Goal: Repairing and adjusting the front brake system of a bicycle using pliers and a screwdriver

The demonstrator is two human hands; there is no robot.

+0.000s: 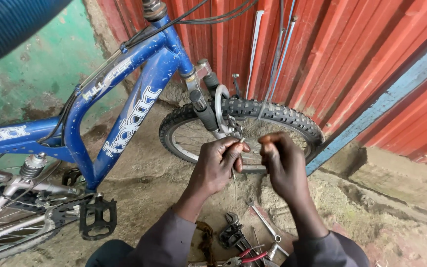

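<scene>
While the blue bicycle leans by the red metal wall, its front wheel stands just behind both hands. At the brake, the left hand pinches a thin cable; the right hand presses its fingertips together beside it. Threading the cable seems underway, and tightening would likely need a spanner from the ground.

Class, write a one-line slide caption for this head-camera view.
Both hands, left hand and right hand, pinch a thin cable beside a blue bicycle's front wheel.
</scene>
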